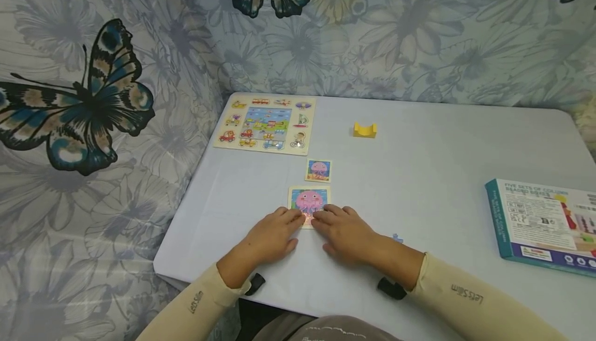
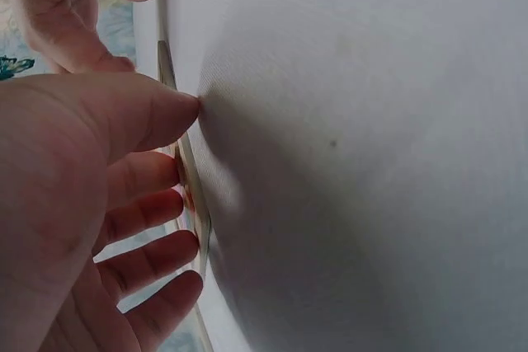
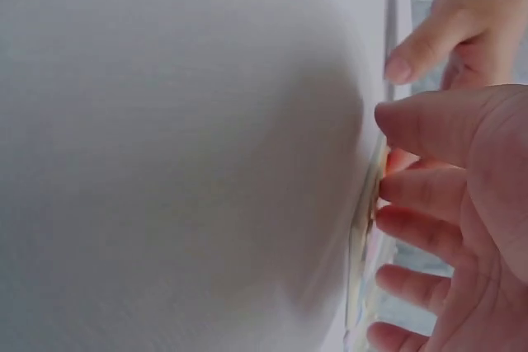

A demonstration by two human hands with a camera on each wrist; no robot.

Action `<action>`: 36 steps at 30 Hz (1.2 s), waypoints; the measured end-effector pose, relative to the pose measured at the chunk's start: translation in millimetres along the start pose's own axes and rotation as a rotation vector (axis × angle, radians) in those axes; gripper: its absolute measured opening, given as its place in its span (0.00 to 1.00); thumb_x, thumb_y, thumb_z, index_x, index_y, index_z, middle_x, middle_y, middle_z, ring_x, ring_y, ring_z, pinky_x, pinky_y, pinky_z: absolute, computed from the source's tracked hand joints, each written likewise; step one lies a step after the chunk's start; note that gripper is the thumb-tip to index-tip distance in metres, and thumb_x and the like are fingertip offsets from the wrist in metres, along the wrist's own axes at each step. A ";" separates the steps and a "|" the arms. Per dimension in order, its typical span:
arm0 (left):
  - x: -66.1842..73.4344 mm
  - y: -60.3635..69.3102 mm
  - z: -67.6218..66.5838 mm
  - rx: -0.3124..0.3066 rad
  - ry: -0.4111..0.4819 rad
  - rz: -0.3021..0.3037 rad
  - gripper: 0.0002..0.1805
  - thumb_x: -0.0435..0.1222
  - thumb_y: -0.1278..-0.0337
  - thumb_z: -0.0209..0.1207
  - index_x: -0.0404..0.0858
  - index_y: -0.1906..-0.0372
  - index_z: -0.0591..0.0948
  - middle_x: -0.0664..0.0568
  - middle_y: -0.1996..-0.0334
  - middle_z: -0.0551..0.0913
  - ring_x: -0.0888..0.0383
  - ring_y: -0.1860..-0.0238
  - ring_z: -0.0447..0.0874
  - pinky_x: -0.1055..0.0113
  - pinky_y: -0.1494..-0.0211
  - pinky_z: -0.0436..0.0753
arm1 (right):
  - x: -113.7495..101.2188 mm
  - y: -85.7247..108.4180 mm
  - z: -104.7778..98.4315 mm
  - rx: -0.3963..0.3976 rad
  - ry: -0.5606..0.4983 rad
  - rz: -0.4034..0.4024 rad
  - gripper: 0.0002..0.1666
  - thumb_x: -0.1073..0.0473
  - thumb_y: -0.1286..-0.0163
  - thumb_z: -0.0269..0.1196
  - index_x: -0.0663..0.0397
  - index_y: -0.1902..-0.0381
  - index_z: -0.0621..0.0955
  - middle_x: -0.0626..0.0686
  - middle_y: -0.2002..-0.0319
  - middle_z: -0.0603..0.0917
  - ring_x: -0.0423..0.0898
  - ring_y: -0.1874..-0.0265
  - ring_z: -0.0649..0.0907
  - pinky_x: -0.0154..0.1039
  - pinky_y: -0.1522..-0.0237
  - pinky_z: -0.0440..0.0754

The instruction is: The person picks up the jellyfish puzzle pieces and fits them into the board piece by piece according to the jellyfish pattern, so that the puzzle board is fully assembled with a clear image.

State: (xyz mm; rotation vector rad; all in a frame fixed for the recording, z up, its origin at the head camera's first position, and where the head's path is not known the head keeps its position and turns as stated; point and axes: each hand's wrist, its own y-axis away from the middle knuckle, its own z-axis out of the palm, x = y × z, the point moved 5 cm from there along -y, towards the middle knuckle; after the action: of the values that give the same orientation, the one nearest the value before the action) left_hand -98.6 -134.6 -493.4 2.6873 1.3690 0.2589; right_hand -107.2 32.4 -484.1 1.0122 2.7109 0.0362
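Observation:
A square jellyfish puzzle (image 1: 309, 198) lies flat on the white table, a pink jellyfish on blue. My left hand (image 1: 273, 233) rests its fingertips on the puzzle's lower left part. On the lower right part lie the fingertips of my right hand (image 1: 350, 235). Both hands have loosely extended fingers, and their thumbs touch or hover near the tabletop. In the wrist views the puzzle's thin edge (image 2: 195, 195) shows beside the fingers. The puzzle's lower corners are partly hidden by the hands. Just beyond it lies a smaller jellyfish picture card (image 1: 318, 170).
A vehicle puzzle board (image 1: 233, 110) lies at the back left corner. Behind the small card stands a yellow curved block (image 1: 365, 130). A teal and white box (image 1: 540, 222) is at the right. A small blue piece (image 1: 397, 238) shows by my right forearm.

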 end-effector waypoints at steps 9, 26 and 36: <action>-0.8 -3.1 -2.7 0.025 -0.015 -0.012 0.28 0.47 0.30 0.60 0.46 0.28 0.75 0.51 0.30 0.73 0.54 0.37 0.74 0.61 0.34 0.78 | 1.8 4.0 -2.6 -0.001 -0.002 -0.002 0.37 0.48 0.34 0.70 0.52 0.30 0.77 0.52 0.28 0.75 0.57 0.28 0.71 0.59 0.36 0.73; -7.0 1.5 -4.8 0.044 0.022 -0.007 0.26 0.46 0.32 0.63 0.47 0.32 0.79 0.51 0.30 0.76 0.53 0.33 0.75 0.57 0.33 0.79 | 3.3 9.4 2.4 -0.025 -0.050 0.053 0.38 0.47 0.34 0.69 0.44 0.27 0.74 0.51 0.27 0.72 0.59 0.26 0.68 0.62 0.34 0.70; -4.8 -3.1 -11.6 0.103 0.028 0.037 0.17 0.45 0.33 0.64 0.47 0.43 0.85 0.52 0.36 0.79 0.53 0.37 0.75 0.56 0.36 0.78 | 76.5 95.0 -14.9 0.080 -0.149 0.345 0.42 0.49 0.47 0.79 0.51 0.36 0.77 0.58 0.42 0.77 0.59 0.42 0.75 0.62 0.47 0.75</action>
State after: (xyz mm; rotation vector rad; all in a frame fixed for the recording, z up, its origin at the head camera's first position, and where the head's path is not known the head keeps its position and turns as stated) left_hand -106.2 -136.4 -483.1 2.8051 1.3781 0.2368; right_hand -105.5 155.0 -476.3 1.4347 2.3938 -0.0830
